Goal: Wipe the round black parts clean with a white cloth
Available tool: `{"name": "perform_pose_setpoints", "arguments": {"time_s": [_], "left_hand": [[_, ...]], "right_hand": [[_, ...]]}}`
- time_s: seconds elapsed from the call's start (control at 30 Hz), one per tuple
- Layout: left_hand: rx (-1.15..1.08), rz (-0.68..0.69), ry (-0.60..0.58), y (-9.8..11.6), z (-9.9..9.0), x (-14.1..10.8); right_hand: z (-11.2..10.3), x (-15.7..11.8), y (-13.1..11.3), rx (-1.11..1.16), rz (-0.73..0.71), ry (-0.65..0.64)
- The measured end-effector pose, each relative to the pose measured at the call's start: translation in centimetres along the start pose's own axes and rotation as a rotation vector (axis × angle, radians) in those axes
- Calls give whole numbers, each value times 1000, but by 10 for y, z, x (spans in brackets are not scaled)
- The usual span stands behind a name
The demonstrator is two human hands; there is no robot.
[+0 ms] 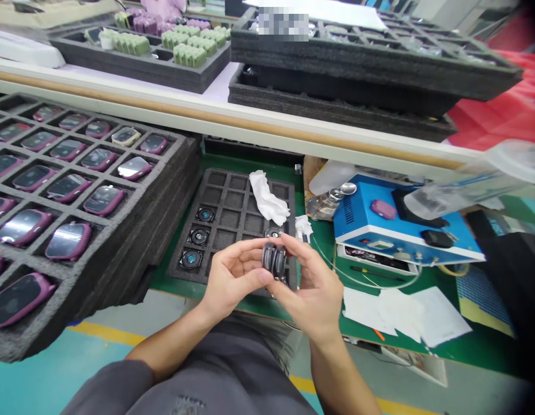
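My left hand (235,274) and my right hand (317,285) meet above the foam tray, their fingers closed around a pair of dark round watch bodies (274,260). These stand on edge, face to face or back to back, and I cannot tell which. Both thumbs press on their near side. Below, the black foam tray (226,239) has square pockets. Several black round watch bodies (199,236) lie in its left column, and another watch body (273,233) shows just beyond my fingers. A crumpled white tissue (268,197) rests across the tray's far right pockets.
Stacked foam trays (163,202) with purple-framed watches rise at left. A blue machine (405,225) with a thin hose stands at right, near white papers (405,314). Above runs a shelf (163,121) bearing a tray of green blocks (189,46) and more foam trays (357,57).
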State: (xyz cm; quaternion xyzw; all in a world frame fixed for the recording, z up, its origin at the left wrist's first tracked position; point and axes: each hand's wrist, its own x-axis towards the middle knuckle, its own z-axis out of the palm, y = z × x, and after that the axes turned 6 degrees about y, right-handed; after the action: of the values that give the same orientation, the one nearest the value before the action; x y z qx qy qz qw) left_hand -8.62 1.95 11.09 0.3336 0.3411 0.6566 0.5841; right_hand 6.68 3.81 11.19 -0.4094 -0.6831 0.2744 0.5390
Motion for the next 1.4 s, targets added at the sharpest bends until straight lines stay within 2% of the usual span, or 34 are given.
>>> {"name": "perform_pose_setpoints", "arguments": {"time_s": [0.3, 0.63, 0.73, 0.9, 1.1, 1.2, 1.4], "left_hand": [[31, -12, 15, -1, -1, -1], [27, 6, 3, -9, -3, 0], [26, 19, 11, -14, -4, 1], [22, 105, 52, -24, 1, 3], [109, 160, 145, -27, 7, 0], [110, 203, 150, -27, 4, -2], [130, 207, 196, -22, -6, -5]], "right_hand": [[0, 0, -1, 1, 27, -9], [-4, 6, -8, -82, -27, -30], [-11, 13, -6, -59, -20, -129], [-27, 40, -2, 1, -29, -380], [-39, 71, -10, -12, -54, -618], [-38, 78, -15, -3, -24, -676], [-27, 76, -15, 51, 69, -693]]}}
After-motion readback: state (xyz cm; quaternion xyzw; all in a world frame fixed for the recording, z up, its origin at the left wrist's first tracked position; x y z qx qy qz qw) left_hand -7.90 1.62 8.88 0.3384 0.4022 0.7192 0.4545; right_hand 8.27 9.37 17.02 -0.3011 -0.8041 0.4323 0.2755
